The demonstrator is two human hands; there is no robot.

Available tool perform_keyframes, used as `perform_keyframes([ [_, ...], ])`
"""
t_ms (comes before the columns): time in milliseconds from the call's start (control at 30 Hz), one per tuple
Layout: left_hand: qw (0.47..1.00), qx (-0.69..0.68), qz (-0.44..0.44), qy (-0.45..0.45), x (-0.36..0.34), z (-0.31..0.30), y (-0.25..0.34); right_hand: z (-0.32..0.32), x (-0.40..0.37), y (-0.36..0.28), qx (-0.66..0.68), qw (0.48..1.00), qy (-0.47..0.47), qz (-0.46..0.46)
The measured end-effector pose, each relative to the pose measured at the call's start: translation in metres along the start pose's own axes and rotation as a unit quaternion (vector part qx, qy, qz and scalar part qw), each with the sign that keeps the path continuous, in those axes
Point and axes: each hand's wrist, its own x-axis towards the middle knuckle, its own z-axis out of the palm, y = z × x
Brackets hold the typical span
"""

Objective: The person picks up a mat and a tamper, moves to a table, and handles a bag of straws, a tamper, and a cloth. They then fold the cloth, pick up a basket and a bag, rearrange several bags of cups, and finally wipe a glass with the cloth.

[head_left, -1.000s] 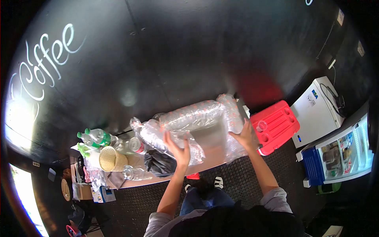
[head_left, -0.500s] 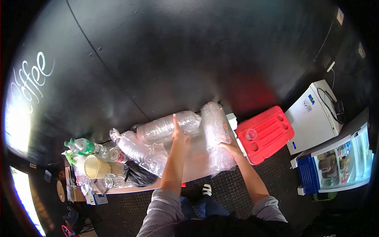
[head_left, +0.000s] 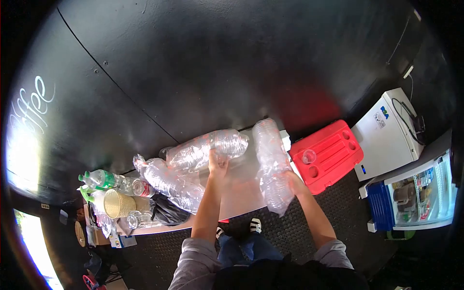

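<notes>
Three long clear plastic packs with orange print lie on the table (head_left: 239,191). My left hand (head_left: 217,161) is at the near side of the back pack (head_left: 205,150), fingers against its plastic; its grip is partly hidden. At the right, my right hand (head_left: 296,183) is closed on the near part of the upright-lying right pack (head_left: 271,154), whose near end hangs past the table edge. A third pack (head_left: 171,183) lies slanted to the left of my left hand, touching the back pack.
Left on the table are green-labelled bottles (head_left: 104,179), a woven basket (head_left: 118,203), a clear jar (head_left: 137,220) and a black bag (head_left: 169,211). A red cooler (head_left: 328,157) with a clear cup (head_left: 309,156), a white freezer (head_left: 386,135) and a glass-door fridge (head_left: 420,193) stand right.
The right pack has shifted right and towards me with my right hand, and a gap has opened beside the back pack. My left hand has moved slightly down on the back pack.
</notes>
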Motion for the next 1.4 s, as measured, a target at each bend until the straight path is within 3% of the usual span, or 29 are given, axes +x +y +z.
perform_keyframes([
  [33, 0.999, -0.015, 0.024, 0.035, -0.021, 0.004, 0.000, -0.034, 0.015, 0.007, 0.044, 0.992, -0.023, 0.115],
  [67, 0.999, -0.015, 0.024, 0.037, -0.010, -0.010, -0.002, -0.036, 0.010, 0.005, 0.044, 0.992, -0.024, 0.117],
  [133, 0.994, -0.059, 0.030, -0.088, 0.026, -0.042, -0.008, -0.030, -0.008, -0.006, 0.032, 0.999, 0.007, 0.025],
  [167, 0.994, -0.060, 0.030, -0.087, 0.013, -0.035, -0.001, -0.025, -0.019, -0.016, 0.050, 0.998, 0.032, 0.036],
  [233, 0.992, -0.089, -0.056, 0.065, -0.025, -0.007, 0.020, -0.027, -0.025, -0.028, 0.015, 0.998, 0.045, 0.036],
  [367, 0.994, 0.021, -0.110, -0.010, 0.004, -0.023, 0.010, -0.019, -0.047, -0.044, 0.012, 0.996, 0.078, 0.032],
  [433, 0.992, 0.120, -0.005, -0.027, 0.004, -0.023, 0.003, -0.022, -0.053, -0.046, 0.038, 0.994, 0.092, 0.037],
  [633, 0.968, 0.218, 0.128, -0.012, 0.008, -0.031, -0.002, -0.023, -0.064, -0.057, 0.023, 0.996, 0.080, 0.027],
  [733, 0.969, 0.181, 0.164, -0.040, 0.007, -0.035, -0.005, -0.028, -0.067, -0.057, -0.010, 0.997, 0.083, 0.002],
  [1000, 0.951, 0.209, 0.157, -0.166, -0.086, -0.014, 0.012, 0.000, -0.082, -0.070, -0.007, 0.999, 0.037, -0.007],
  [1133, 0.947, 0.204, 0.123, -0.216, -0.123, -0.027, 0.044, -0.020, -0.054, -0.062, -0.024, 0.999, -0.049, 0.001],
  [1200, 0.929, 0.243, 0.120, -0.254, -0.137, -0.040, 0.066, -0.001, -0.055, -0.067, -0.095, 0.995, -0.021, 0.019],
  [1233, 0.912, 0.316, 0.136, -0.225, -0.144, -0.047, 0.080, 0.013, -0.056, -0.067, -0.097, 0.995, -0.032, 0.021],
  [1333, 0.921, 0.281, 0.184, -0.197, -0.177, -0.071, 0.109, 0.057, -0.048, -0.062, -0.111, 0.993, -0.021, 0.024],
  [1400, 0.900, 0.322, 0.254, -0.149, -0.199, -0.093, 0.128, 0.077, -0.030, -0.055, -0.110, 0.988, -0.096, 0.055],
])
